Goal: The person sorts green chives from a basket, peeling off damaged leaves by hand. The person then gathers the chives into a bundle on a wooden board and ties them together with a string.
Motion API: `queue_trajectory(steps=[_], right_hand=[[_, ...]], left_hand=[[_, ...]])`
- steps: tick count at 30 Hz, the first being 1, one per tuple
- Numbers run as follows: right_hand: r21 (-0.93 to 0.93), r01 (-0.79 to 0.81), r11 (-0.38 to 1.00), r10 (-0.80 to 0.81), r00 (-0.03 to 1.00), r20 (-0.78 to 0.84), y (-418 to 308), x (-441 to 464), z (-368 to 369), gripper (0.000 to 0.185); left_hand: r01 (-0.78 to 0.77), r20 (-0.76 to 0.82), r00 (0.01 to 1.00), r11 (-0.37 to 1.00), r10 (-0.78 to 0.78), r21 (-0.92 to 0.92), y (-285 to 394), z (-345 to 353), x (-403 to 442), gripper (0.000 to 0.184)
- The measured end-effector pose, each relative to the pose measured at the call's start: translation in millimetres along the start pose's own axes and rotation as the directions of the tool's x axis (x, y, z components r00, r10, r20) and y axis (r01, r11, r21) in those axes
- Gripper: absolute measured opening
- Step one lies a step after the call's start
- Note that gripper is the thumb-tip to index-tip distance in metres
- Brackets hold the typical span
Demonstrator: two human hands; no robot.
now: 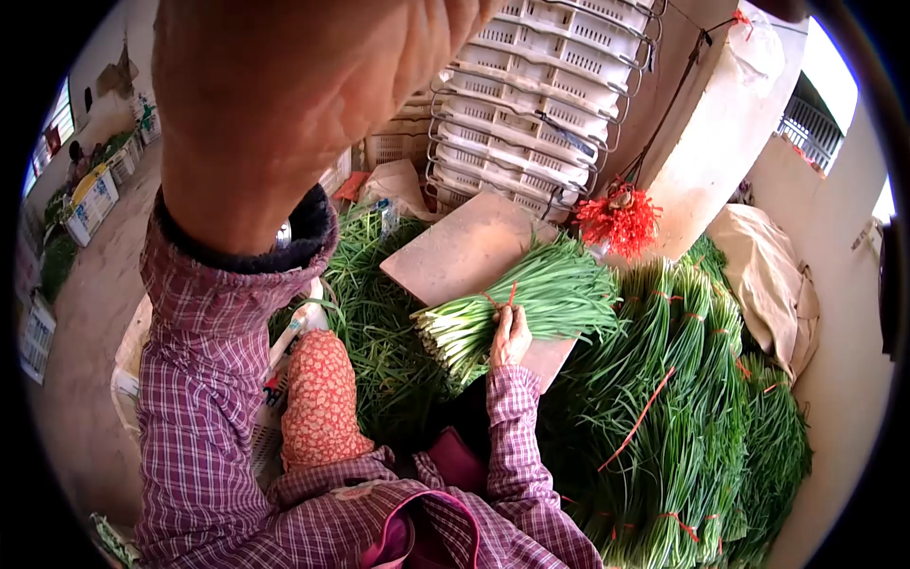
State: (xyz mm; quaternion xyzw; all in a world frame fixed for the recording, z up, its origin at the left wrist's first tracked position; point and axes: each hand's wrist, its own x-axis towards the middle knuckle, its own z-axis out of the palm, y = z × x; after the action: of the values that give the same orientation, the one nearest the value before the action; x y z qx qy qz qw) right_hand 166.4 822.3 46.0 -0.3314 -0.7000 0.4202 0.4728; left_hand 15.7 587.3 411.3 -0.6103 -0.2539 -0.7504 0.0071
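My left hand is raised close to the camera at the upper left, very large, with its fingers mostly cut off by the top edge. Whether those fingers are apart or closed does not show. Low in the middle, my right hand grips a bundle of garlic chives by its red tie, fingers bent at the near side. The bundle lies across a tan board, pale cut ends to the left and green leaves to the right.
Loose chives lie left of the board. Tied bundles are stacked on the right beside a beige cloth. Stacked white crates stand behind. Red ties hang near a pillar. My knee in floral cloth is at left.
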Motion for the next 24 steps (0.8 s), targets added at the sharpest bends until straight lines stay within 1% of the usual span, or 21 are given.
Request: queue_trajectory(steps=[2, 3, 4, 6, 8, 9, 10, 11, 12, 13, 14, 15, 16, 17, 18, 20, 21, 22, 23, 24], right_hand=[[0.035, 0.005, 0.999, -0.004, 1.000, -0.028, 1, 0, 4, 0.027], [0.035, -0.011, 0.999, 0.012, 1.000, -0.005, -8, 0, 1, 0.028], [0.079, -0.019, 0.997, 0.017, 1.000, 0.027, -22, -2, -5, 0.028], [0.047, -0.077, 0.996, 0.074, 0.995, 0.060, -24, -1, -8, 0.027], [0.132, -0.099, 0.986, 0.094, 0.995, 0.044, -27, -2, -7, 0.023], [0.244, -0.123, 0.962, 0.111, 0.992, 0.062, -12, -1, -2, 0.020], [0.246, -0.130, 0.961, 0.119, 0.991, 0.061, -10, -1, -1, 0.020], [0.314, -0.153, 0.937, 0.139, 0.988, 0.067, -11, -1, -1, 0.019], [0.381, -0.172, 0.908, 0.156, 0.985, 0.074, -12, 0, -1, 0.018], [0.432, -0.191, 0.881, 0.165, 0.981, 0.097, -12, 0, -1, 0.019], [0.431, -0.193, 0.881, 0.166, 0.981, 0.100, -11, 1, -1, 0.019], [0.477, -0.199, 0.856, 0.163, 0.980, 0.116, -10, 3, -2, 0.019], [0.521, -0.206, 0.828, 0.162, 0.978, 0.130, -7, 3, -3, 0.019], [0.617, -0.222, 0.755, 0.159, 0.975, 0.156, -9, 4, -5, 0.019], [0.610, -0.272, 0.744, 0.191, 0.962, 0.196, -8, 5, -10, 0.015], [0.610, -0.259, 0.749, 0.180, 0.965, 0.190, -8, 9, -11, 0.015], [0.611, -0.257, 0.749, 0.178, 0.966, 0.187, -14, 14, -14, 0.015], [0.541, -0.267, 0.798, 0.165, 0.959, 0.230, -26, 21, -20, 0.015], [0.464, -0.277, 0.841, 0.159, 0.948, 0.276, -39, 27, -25, 0.014], [0.461, -0.278, 0.843, 0.152, 0.944, 0.291, -49, 37, -23, 0.014]], left_hand=[[-0.022, 0.061, 0.998, 0.999, 0.025, -0.049, 1, 12, 3, 0.054], [-0.043, 0.098, 0.994, 0.995, 0.051, -0.090, 3, 21, 3, 0.055], [-0.051, 0.137, 0.988, 0.991, 0.068, -0.124, 4, 29, 4, 0.055], [-0.062, 0.215, 0.971, 0.977, 0.106, -0.203, 6, 44, 3, 0.055], [-0.023, 0.319, 0.944, 0.982, 0.084, -0.189, 0, 45, -5, 0.056], [0.031, 0.384, 0.923, 0.999, -0.013, -0.043, -13, 34, -21, 0.056], [0.065, 0.444, 0.889, 0.991, -0.110, 0.115, -27, 23, -38, 0.057], [0.074, 0.498, 0.843, 0.960, -0.205, 0.269, -40, 12, -54, 0.058], [0.185, 0.313, 0.903, 0.923, -0.295, 0.337, -64, 25, -95, 0.060], [0.308, 0.246, 0.824, 0.768, -0.510, 0.562, -74, 42, -122, 0.068], [0.264, 0.256, 0.768, 0.654, -0.587, 0.709, -90, 59, -149, 0.086], [0.180, 0.319, 0.727, 0.617, -0.609, 0.766, -120, 64, -190, 0.103], [0.183, 0.283, 0.631, 0.493, -0.722, 0.850, -135, 76, -216, 0.118], [0.113, 0.243, 0.633, 0.398, -0.735, 0.910, -153, 85, -244, 0.123], [0.124, 0.191, 0.613, 0.332, -0.767, 0.935, -166, 92, -258, 0.127], [0.003, 0.142, 0.591, 0.179, -0.794, 0.984, -190, 85, -274, 0.128], [0.004, 0.125, 0.567, 0.154, -0.814, 0.988, -195, 80, -273, 0.128], [0.006, 0.106, 0.541, 0.130, -0.834, 0.991, -199, 71, -270, 0.127], [0.028, 0.108, 0.533, 0.145, -0.839, 0.989, -207, 60, -268, 0.126], [0.084, 0.115, 0.486, 0.177, -0.866, 0.981, -206, 51, -252, 0.121]])
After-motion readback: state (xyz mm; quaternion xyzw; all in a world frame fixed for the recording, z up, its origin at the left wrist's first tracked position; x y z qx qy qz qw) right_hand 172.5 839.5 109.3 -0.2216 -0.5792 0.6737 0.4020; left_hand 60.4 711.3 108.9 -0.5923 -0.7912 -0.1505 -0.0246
